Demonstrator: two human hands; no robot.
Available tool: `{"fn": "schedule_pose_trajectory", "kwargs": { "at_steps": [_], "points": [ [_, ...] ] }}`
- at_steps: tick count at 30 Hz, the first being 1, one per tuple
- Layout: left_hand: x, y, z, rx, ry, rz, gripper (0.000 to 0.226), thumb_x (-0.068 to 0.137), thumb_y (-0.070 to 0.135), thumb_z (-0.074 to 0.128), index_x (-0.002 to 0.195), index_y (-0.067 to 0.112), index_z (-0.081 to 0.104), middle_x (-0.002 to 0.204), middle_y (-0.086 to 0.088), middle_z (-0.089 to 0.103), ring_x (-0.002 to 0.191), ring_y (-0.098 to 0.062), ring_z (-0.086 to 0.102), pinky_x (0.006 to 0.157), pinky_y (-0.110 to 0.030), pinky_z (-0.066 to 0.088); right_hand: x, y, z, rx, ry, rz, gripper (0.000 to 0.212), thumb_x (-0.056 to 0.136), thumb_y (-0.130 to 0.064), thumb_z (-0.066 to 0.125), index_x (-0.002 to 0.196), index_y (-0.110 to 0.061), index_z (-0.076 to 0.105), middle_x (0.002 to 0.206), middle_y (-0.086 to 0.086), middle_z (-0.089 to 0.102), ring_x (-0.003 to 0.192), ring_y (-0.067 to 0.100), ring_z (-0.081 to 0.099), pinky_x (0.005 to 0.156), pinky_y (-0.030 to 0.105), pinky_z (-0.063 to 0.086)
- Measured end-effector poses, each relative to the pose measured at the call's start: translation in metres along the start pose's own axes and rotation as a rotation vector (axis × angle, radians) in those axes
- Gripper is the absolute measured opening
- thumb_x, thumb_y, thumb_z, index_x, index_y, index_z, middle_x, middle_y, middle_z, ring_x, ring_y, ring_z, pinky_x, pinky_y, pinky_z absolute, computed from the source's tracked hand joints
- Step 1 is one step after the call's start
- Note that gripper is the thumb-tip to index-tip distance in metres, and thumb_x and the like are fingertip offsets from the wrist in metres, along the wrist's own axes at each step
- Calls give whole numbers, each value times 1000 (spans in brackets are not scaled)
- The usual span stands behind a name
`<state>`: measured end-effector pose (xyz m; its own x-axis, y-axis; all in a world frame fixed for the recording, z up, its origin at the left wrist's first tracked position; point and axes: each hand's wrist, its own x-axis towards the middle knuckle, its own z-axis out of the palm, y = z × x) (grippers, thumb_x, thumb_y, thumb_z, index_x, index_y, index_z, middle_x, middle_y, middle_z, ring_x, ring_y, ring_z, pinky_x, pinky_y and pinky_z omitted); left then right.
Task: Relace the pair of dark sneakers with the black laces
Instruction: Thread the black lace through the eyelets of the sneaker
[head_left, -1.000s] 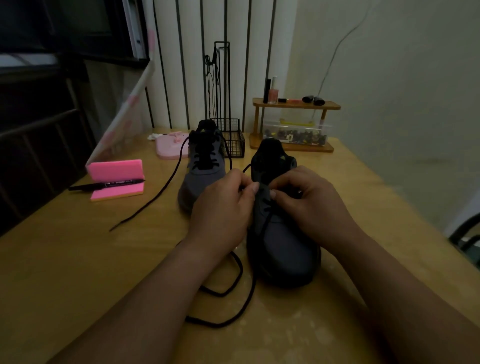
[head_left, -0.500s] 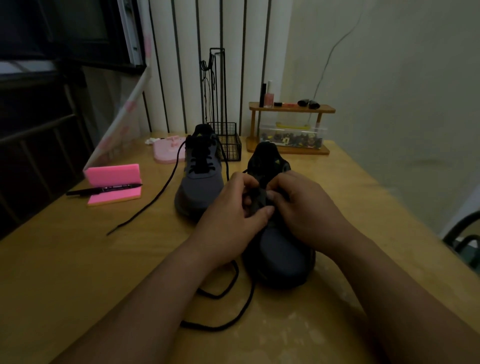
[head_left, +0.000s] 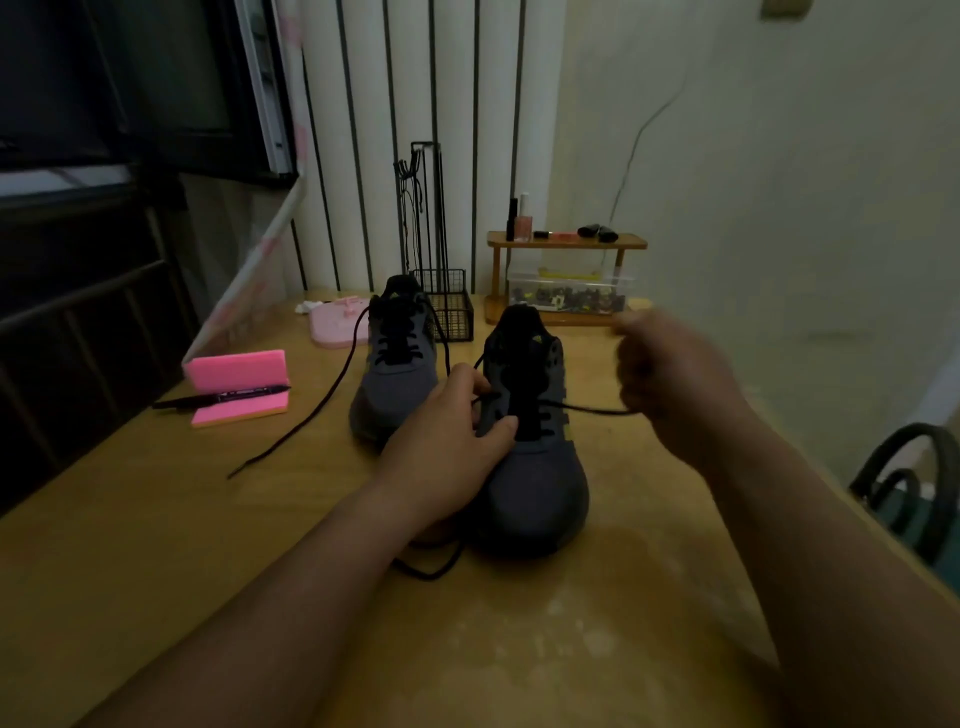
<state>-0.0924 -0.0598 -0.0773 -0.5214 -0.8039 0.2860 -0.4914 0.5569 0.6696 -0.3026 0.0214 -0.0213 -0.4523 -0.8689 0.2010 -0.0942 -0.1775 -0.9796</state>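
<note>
Pale smooth wood table (head_left: 571, 649), faint sheen, whitish scuffed patches; near sneaker (head_left: 540, 488) and far sneaker (head_left: 395, 384) matt dark cloth; lace (head_left: 592, 410) matt black cord; basket (head_left: 452, 312) thin black metal wire; shelf (head_left: 566, 240) smooth wood; box (head_left: 569, 291) clear plastic; pen (head_left: 223, 397) black plastic

A home room (dimly lit): wooden desk (head_left: 156, 545), nail polish (head_left: 523, 221) on a small shelf (head_left: 566, 242), window (head_left: 156, 78).

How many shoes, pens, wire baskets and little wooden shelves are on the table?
Shoes: 2 (near shoe, far shoe)
Pens: 1
Wire baskets: 1
Wooden shelves: 1
Total: 5
</note>
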Motion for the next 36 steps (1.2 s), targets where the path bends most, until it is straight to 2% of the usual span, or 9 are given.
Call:
{"fn": "schedule_pose_trajectory", "kwargs": {
  "at_steps": [3, 8, 12, 16, 19, 22, 26, 31, 36],
  "points": [
    [-3, 6, -13, -75, -115, -105, 48, 95, 54, 68, 130, 36, 41, 94, 13, 59, 83, -1, 60, 63, -25, 45, -4, 7, 29, -926, -274, -176, 20, 99, -40, 66, 111, -23, 66, 96, -8, 63, 87, 9, 61, 72, 28, 50],
    [-14, 8, -8, 4, -135, -115, 94, 65, 79, 67, 144, 50, 26, 125, 9, 61, 109, -13, 66, 89, -46, 60, -3, 1, 52, -1193, -325, -234, 10, 101, -30, 65, 106, -21, 67, 98, -2, 63, 97, 20, 62, 75, 32, 48],
    [-18, 16, -2, 131, -80, -148, 88, 79, 68, 70, 150, 41, 25, 127, 11, 63, 120, -18, 61, 104, -57, 45, -7, -6, 35, -717, -217, -17, 15, 104, -25, 60, 99, -13, 68, 90, 4, 63, 75, 18, 58, 61, 30, 43],
    [-21, 16, 0, 169, -26, -219, 83, 89, 61, 69, 155, 28, 29, 147, 4, 56, 136, -25, 52, 116, -53, 31, -10, -3, -4, 132, 40, 195, 17, 104, -11, 48, 99, 1, 58, 91, 13, 70, 62, 15, 43, 51, 28, 32],
    [-21, 17, -1, 146, -33, -233, 86, 90, 60, 70, 157, 26, 26, 155, 1, 50, 142, -28, 48, 119, -52, 29, -8, 4, -24, 560, 173, 235, 5, 105, -15, 41, 101, -12, 44, 82, 9, 62, 54, 11, 34, 43, 22, 26],
    [-23, 17, 1, 114, -6, -243, 90, 88, 59, 71, 157, 26, 25, 152, 0, 52, 139, -30, 50, 118, -53, 33, -10, 13, -20, 3, 189, 175, 21, 107, -28, 51, 92, -13, 53, 76, 2, 54, 58, 13, 41, 51, 28, 33],
    [-31, 15, 13, -6, 42, -275, 92, 82, 63, 75, 150, 25, 28, 143, -1, 58, 126, -27, 60, 102, -51, 52, -7, 24, 8, -849, -110, -121, 21, 97, -46, 69, 108, -28, 64, 97, -12, 61, 90, 8, 59, 74, 34, 51],
    [-36, 15, 22, -105, 151, -257, 106, 77, 61, 79, 157, 44, 11, 157, -1, 40, 137, -28, 50, 106, -52, 50, 2, 12, 20, -1115, -268, -167, 19, 103, -39, 63, 91, -23, 64, 85, -2, 63, 79, 20, 60, 64, 35, 45],
    [-40, 14, 23, -125, 141, -274, 110, 80, 58, 79, 155, 54, -2, 158, 1, 47, 139, -25, 51, 106, -56, 50, -8, 5, 7, -977, -290, -75, 25, 104, -31, 60, 87, -15, 70, 78, 3, 68, 69, 19, 62, 63, 35, 48]
  ]
}}
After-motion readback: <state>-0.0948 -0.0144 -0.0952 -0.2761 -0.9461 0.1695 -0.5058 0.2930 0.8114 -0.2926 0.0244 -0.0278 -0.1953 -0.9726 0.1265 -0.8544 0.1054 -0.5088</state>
